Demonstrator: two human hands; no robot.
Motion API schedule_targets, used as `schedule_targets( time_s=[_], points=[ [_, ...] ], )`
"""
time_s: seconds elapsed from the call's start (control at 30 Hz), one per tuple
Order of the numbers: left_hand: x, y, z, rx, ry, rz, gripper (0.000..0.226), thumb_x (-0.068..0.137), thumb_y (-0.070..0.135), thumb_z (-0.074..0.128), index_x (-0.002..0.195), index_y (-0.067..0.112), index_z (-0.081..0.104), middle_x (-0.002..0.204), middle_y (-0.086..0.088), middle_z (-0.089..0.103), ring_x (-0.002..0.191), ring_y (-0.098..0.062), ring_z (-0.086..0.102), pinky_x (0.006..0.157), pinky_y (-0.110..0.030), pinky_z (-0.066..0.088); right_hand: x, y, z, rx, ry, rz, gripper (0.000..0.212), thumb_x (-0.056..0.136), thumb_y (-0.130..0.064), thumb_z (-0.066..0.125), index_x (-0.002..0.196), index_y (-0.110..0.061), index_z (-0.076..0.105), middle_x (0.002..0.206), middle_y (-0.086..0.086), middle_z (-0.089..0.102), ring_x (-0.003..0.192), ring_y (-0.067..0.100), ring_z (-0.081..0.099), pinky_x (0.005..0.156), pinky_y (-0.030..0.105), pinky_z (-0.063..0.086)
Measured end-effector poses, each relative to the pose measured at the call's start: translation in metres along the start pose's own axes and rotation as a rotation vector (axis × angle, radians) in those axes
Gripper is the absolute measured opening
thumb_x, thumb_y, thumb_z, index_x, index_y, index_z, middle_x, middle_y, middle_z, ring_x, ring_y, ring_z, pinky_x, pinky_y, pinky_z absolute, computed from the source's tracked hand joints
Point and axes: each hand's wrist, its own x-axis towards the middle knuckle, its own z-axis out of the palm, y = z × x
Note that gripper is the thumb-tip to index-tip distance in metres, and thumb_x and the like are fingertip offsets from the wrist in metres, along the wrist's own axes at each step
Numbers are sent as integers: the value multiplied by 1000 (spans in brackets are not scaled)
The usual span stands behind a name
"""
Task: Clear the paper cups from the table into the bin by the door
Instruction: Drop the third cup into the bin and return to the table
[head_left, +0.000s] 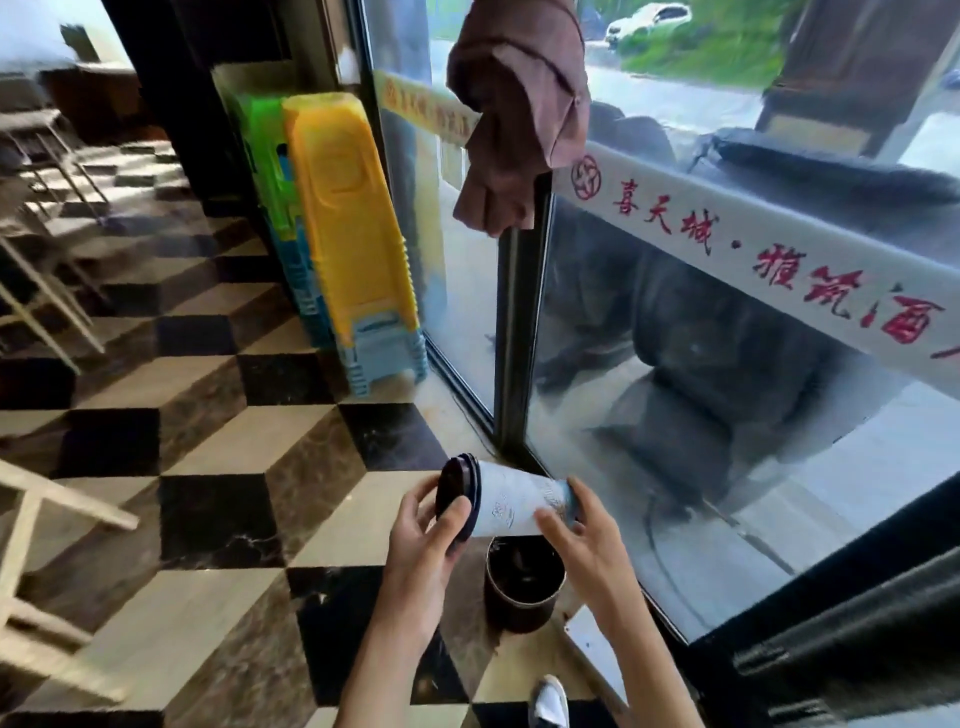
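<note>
A white paper cup with a black lid lies on its side in the air, held between both hands. My left hand grips the lid end, thumb across the lid. My right hand holds the cup's base end. Directly below the cup stands a small dark round bin on the floor beside the glass door, with dark contents inside.
Stacked yellow, green and blue plastic stools stand against the glass at the left. A brown cloth hangs on the door handle. White chair legs sit at the left edge. My shoe is near the bin on checkered tiles.
</note>
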Motion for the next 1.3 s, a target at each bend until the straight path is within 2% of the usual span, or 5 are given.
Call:
schedule_targets(
  time_s=[0.27,0.5,0.87,1.13,1.3],
  points=[
    [136,-37,46,99,15,-109,64,72,31,86,128,11,61,124,-8,72,114,-26,70,83,-36,59,146,44,-26,21,-49,139,73,86,-42,69,148,-21,38,135,3,57,116,23,62,100,50,50],
    [210,-98,42,232,32,-312,80,64,50,91,130,18,60,123,0,73,117,-24,69,99,-49,55,217,102,-19,-50,-118,306,70,89,-36,67,149,-18,37,142,1,52,124,19,56,105,43,47],
    [304,-345,-60,439,87,-542,67,53,49,82,116,34,64,107,21,74,102,6,67,78,-18,55,278,372,78,6,-173,661,96,67,-66,62,150,-27,34,137,-6,57,119,10,59,105,39,47],
    [347,-482,-110,584,137,-583,68,61,47,75,126,40,59,116,19,68,109,5,63,94,-29,53,305,527,139,33,-179,742,80,82,-51,63,151,-27,31,142,-3,52,122,15,57,102,38,49],
    [358,-512,-112,747,139,-496,70,70,40,75,136,41,49,130,20,56,109,15,56,81,-10,53,316,560,164,44,-207,751,60,92,-34,60,148,-23,40,137,-2,59,128,14,55,104,38,46]
  ],
)
